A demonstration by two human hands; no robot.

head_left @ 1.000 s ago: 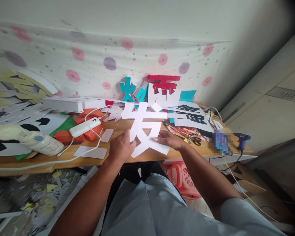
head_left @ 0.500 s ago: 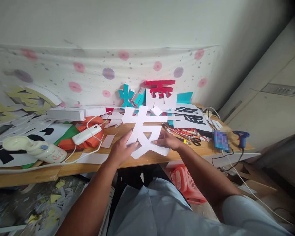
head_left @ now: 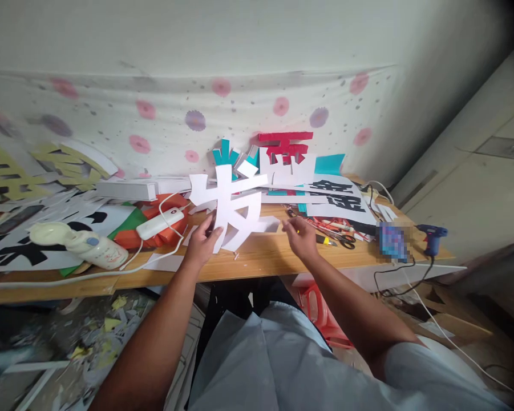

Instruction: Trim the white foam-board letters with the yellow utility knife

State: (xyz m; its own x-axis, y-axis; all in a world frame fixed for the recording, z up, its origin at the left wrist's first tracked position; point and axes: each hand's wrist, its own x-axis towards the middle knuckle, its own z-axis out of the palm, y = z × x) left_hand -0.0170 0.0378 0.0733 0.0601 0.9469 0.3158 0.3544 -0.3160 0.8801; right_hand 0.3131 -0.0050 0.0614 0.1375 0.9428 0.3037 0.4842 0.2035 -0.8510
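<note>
Over the grained wooden table (head_left: pixel 269 257), the left hand (head_left: pixel 203 242) pinches a flat white letter (head_left: pixel 225 200) with curved strokes; beside it, the right hand (head_left: pixel 302 237) has curled fingers, whether empty I cannot tell.

My left forearm (head_left: pixel 165 317) and right forearm (head_left: pixel 353 294) reach forward, angled inward. My left hand (head_left: pixel 203 244) grips between thumb and fingers; my right hand (head_left: pixel 303 237), apart from it, curls its fingers toward the thumb.
</note>
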